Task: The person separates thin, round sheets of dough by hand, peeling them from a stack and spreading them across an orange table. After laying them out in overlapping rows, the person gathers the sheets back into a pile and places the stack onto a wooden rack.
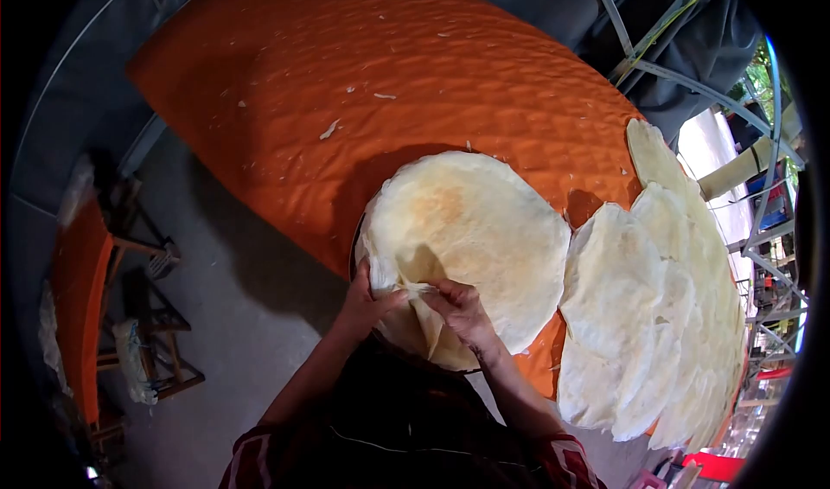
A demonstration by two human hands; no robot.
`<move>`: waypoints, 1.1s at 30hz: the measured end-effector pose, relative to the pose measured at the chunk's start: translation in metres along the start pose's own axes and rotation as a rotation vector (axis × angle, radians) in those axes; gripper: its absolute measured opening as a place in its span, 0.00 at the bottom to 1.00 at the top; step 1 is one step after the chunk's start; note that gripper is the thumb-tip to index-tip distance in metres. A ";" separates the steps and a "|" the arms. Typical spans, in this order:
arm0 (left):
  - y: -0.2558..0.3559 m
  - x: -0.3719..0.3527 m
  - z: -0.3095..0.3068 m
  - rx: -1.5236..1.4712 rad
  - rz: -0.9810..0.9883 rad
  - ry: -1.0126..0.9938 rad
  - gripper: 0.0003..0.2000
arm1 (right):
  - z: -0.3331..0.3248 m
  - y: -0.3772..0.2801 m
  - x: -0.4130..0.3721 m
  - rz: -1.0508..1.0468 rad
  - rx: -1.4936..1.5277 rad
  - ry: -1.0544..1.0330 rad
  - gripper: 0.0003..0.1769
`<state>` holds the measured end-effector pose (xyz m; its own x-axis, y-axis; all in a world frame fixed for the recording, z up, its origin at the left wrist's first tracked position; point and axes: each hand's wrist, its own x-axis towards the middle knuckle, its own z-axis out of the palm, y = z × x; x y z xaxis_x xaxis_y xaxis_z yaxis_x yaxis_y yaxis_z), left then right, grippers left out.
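Note:
A round stack of thin pale flatbread sheets [484, 238], with a browned patch near its top, lies at the near edge of an orange cloth. My left hand [369, 299] pinches the top sheet at the stack's lower left. Close beside it, my right hand [454, 306] grips the same sheet between thumb and fingers. Between the two hands the sheet is lifted and creased, and a fold hangs down toward my body. A dark rim shows under the stack's left and lower edges.
More thin sheets [614, 316] overlap in rows on the right of the orange cloth [285, 100], which carries small white scraps. Wooden frames with orange cloth [82, 307] stand on the grey floor at left. Metal poles [692, 87] and dark sheeting are at the upper right.

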<state>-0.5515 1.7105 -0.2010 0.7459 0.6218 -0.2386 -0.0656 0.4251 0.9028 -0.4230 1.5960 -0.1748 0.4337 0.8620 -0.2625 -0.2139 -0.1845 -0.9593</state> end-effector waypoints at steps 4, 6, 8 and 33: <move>0.005 -0.001 0.007 -0.049 0.026 0.032 0.38 | -0.013 -0.007 -0.001 0.209 -0.001 -0.069 0.10; 0.006 -0.001 0.010 -0.068 0.008 0.055 0.37 | -0.016 -0.006 0.000 0.298 0.010 -0.043 0.10; -0.001 0.000 0.006 -0.091 0.035 0.042 0.36 | -0.012 -0.013 -0.001 0.296 0.121 0.003 0.11; -0.017 -0.001 -0.003 -0.224 -0.169 0.284 0.34 | -0.299 -0.341 -0.027 -0.634 -0.217 0.509 0.17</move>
<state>-0.5530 1.7044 -0.2171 0.5473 0.6750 -0.4948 -0.1240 0.6501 0.7497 -0.1007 1.4943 0.1282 0.7682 0.5240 0.3678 0.3538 0.1314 -0.9260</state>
